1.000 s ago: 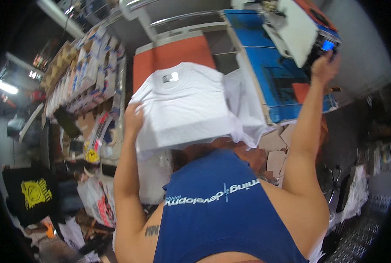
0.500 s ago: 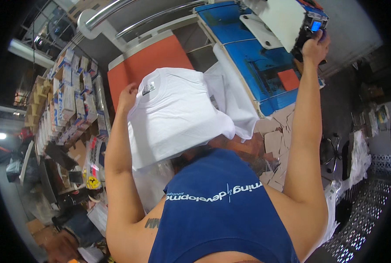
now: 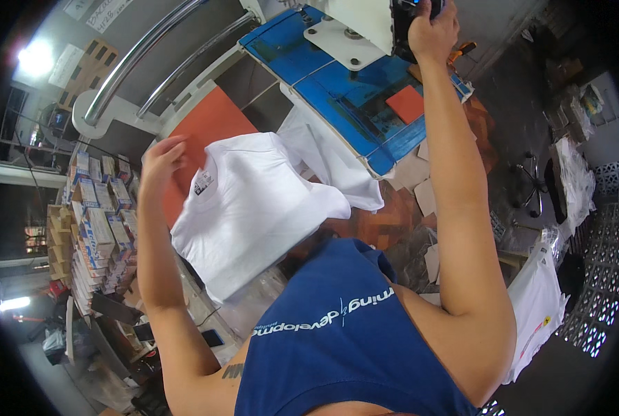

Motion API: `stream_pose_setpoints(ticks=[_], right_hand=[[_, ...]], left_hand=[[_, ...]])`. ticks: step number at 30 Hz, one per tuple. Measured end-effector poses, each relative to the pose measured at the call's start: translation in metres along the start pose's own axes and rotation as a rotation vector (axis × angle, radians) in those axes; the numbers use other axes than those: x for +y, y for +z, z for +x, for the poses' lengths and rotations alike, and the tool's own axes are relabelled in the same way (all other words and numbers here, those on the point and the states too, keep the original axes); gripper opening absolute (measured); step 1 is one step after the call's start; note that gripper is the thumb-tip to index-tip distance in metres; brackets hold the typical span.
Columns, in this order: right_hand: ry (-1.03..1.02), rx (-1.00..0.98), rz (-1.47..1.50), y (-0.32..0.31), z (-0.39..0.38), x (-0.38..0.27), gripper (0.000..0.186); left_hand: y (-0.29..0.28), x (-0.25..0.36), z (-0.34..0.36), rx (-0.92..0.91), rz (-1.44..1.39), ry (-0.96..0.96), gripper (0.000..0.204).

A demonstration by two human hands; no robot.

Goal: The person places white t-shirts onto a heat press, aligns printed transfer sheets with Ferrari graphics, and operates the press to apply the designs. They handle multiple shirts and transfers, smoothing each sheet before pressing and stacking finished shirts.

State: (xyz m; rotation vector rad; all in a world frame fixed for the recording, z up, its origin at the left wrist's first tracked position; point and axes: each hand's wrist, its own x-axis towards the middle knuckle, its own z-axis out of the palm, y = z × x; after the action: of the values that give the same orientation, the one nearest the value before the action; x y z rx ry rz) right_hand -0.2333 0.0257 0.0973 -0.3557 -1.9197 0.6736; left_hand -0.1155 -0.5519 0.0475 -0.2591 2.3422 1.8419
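Observation:
A white T-shirt (image 3: pixel 250 201) lies over the orange pad (image 3: pixel 216 121) of a press, its collar toward the far left and its lower part draped over the near edge. Beside the collar, my left hand (image 3: pixel 164 161) hovers over the pad's left edge, fingers loosely bent and apart, holding nothing. My right arm stretches far forward. At its end, my right hand (image 3: pixel 434 33) wraps round the edge of a black control box (image 3: pixel 401 31) with a small lit screen. The frame's top edge cuts off part of the box.
Right of the shirt stands a blue table (image 3: pixel 358 90) with a white metal plate (image 3: pixel 347 45) and a small orange square (image 3: pixel 406 105). Chrome bars (image 3: pixel 139 59) run behind the pad. Stacked boxes (image 3: pixel 98 229) stand at left; a wheeled chair base (image 3: pixel 531 184) is at right.
The view has swung, so the pad and shirt sit further left. My left hand has lifted away from the shirt's collar, outward to the left. My right hand stays on the control box.

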Motion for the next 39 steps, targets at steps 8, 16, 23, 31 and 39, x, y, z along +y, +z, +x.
stream_pose_setpoints(ticks=[8,16,23,31,39], right_hand=[[-0.027,-0.018,0.111,-0.009,0.001,-0.011,0.049],[-0.161,0.075,0.192,0.006,0.009,0.015,0.050],[-0.086,0.184,0.175,-0.036,-0.082,-0.054,0.022],[-0.408,-1.032,-0.075,0.080,-0.357,-0.143,0.034],[-0.147,-1.430,0.322,0.024,-0.251,-0.147,0.025]], left_hand=[[0.244,0.031,0.027,-0.509,-0.513,-0.020,0.041],[0.067,-0.060,-0.053,-0.090,0.255,0.120,0.030],[-0.122,-0.207,-0.198,0.678,0.367,-0.020,0.023],[-0.080,-0.213,-0.159,0.485,0.535,0.193,0.043],[-0.134,-0.173,-0.212,0.599,0.415,0.374,0.022]])
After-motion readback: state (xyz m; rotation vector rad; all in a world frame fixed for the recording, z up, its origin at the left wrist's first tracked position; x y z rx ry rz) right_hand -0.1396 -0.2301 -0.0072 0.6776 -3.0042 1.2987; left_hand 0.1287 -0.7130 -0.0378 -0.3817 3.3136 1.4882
